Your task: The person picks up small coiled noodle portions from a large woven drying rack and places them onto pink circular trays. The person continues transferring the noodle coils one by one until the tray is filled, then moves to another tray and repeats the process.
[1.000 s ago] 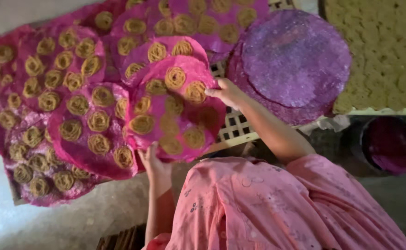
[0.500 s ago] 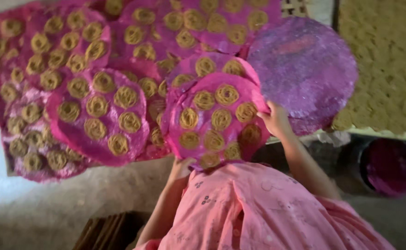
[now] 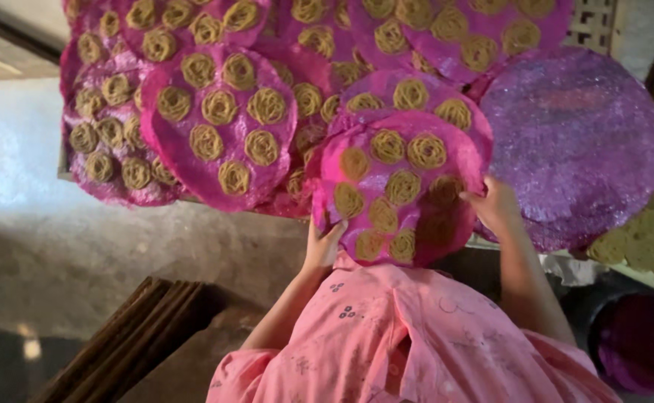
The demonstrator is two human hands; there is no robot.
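A round pink mat [image 3: 398, 186] carrying several yellow noodle coils is held at its two sides. My left hand [image 3: 323, 242] grips its lower left rim and my right hand [image 3: 495, 205] grips its right rim. The mat hangs over the near edge of a pile of like mats [image 3: 219, 123], all covered in coils and overlapping one another. Pink sleeves and clothing [image 3: 409, 336] fill the bottom of the view.
An empty purple round mat [image 3: 573, 142] lies at the right, touching my right hand's side. A woven rack [image 3: 592, 26] shows behind it. A dark bucket [image 3: 633, 343] sits at bottom right, wooden slats [image 3: 125, 336] at bottom left, grey floor between.
The held mat has shifted to the right and nearer to my body, away from the left pile. Both hands stayed on its rim.
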